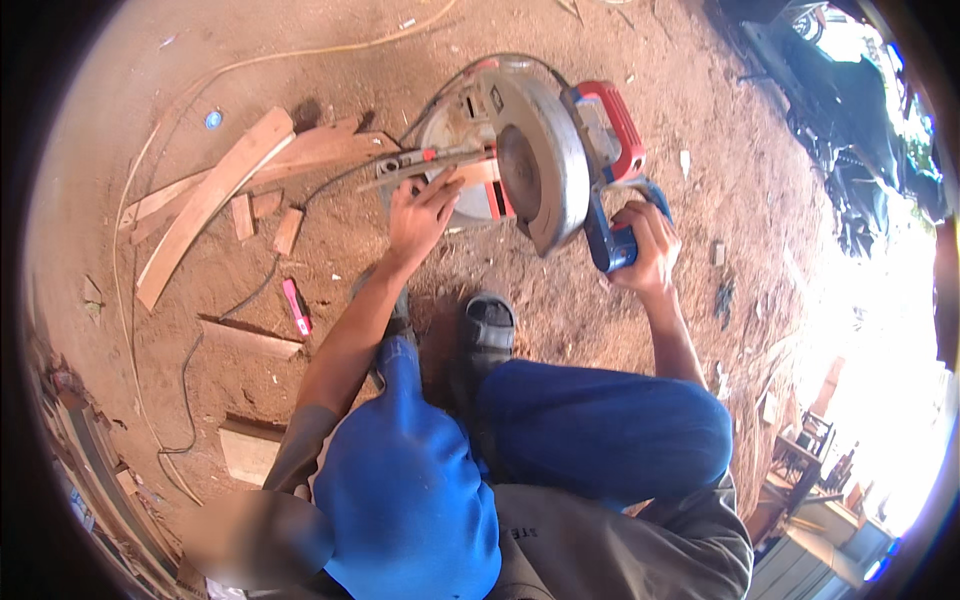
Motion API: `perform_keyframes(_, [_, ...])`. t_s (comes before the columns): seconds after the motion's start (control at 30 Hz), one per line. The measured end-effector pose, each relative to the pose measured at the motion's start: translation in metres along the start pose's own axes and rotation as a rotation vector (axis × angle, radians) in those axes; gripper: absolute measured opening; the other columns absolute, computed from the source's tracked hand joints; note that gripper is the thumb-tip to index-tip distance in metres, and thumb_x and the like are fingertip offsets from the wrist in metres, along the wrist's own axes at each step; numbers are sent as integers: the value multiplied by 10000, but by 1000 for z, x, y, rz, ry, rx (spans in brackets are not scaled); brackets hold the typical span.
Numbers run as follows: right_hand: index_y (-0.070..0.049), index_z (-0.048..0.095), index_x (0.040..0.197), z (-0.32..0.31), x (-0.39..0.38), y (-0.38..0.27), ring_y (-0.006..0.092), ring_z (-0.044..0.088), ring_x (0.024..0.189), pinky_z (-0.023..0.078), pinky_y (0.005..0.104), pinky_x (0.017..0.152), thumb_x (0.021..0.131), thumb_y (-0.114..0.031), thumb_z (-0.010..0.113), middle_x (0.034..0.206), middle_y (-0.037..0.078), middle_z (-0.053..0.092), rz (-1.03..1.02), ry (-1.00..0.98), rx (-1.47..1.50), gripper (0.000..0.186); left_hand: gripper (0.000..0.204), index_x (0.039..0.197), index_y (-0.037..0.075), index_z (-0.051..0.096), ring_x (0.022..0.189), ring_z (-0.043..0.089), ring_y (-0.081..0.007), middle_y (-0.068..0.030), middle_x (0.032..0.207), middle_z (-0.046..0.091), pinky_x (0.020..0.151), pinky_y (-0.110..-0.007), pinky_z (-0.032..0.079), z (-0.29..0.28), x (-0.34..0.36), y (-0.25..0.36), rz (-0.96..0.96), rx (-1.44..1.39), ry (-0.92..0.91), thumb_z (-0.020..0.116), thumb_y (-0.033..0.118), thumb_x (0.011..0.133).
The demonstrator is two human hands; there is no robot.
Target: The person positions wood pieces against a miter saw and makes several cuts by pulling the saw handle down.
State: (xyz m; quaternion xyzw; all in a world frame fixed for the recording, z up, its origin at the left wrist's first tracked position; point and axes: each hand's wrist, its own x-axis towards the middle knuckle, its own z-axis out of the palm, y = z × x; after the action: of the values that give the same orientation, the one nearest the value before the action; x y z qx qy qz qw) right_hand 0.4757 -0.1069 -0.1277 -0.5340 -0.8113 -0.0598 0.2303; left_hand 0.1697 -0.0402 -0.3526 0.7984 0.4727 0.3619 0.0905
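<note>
A miter saw (545,150) with a grey blade guard, a red motor housing and a blue handle (610,240) stands on the dirt ground. My right hand (648,245) is closed round that handle. On the saw's base, along the fence, lies a small piece of wood (476,174). My left hand (418,218) presses this piece down with its fingers, to the left of the blade guard. The guard hides the blade's lower edge, so I cannot tell whether it touches the wood.
Several wooden boards (215,205) and short offcuts (288,232) lie on the ground at the left. A pink and black tool (297,306), perhaps a cutter knife, lies nearer me. A dark cord (262,290) and a yellowish hose (290,60) run over the dirt. A motorcycle (840,100) stands at the far right.
</note>
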Motion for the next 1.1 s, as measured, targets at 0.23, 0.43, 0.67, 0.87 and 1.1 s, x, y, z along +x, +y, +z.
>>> perform_keyframes(0.23, [-88, 703, 964, 3, -5, 4, 336, 721, 882, 576, 418, 787, 509, -119, 776, 1048, 103, 716, 42, -14, -5, 462, 198, 1058, 138, 845, 904, 663, -234, 4, 1237, 776, 825, -345, 578, 2, 5, -2, -55, -68, 34, 829, 156, 862])
perform_keyframes(0.43, [-100, 703, 950, 5, -5, 2, 330, 714, 863, 569, 416, 760, 503, -125, 769, 1028, 95, 706, 49, -18, -10, 453, 136, 1008, 97, 818, 998, 699, -245, -24, 1192, 775, 884, -360, 601, 3, 6, -2, -35, -110, 57, 810, 118, 874])
perform_keyframes(0.67, [-105, 698, 934, 4, -6, 0, 323, 713, 866, 567, 413, 755, 491, -128, 772, 1027, 89, 698, 67, -28, -27, 449, 75, 939, 20, 776, 1037, 704, -239, -56, 1109, 762, 928, -378, 596, 9, 11, 3, -35, -195, 91, 765, 89, 912])
perform_keyframes(0.87, [-94, 693, 936, 3, -3, -1, 330, 708, 866, 565, 417, 756, 497, -110, 768, 1026, 100, 692, 51, -16, -8, 446, 84, 946, 24, 774, 1048, 695, -241, -53, 1109, 756, 932, -369, 589, 14, 9, 2, -55, -221, 91, 775, 94, 899])
perform_keyframes(1.1, [-89, 689, 947, 5, -8, 0, 335, 704, 865, 562, 422, 760, 499, -120, 773, 1031, 103, 694, 64, -18, -15, 457, 108, 975, 39, 774, 1045, 695, -249, -49, 1109, 751, 929, -371, 586, 12, 11, 1, -36, -226, 114, 784, 93, 882])
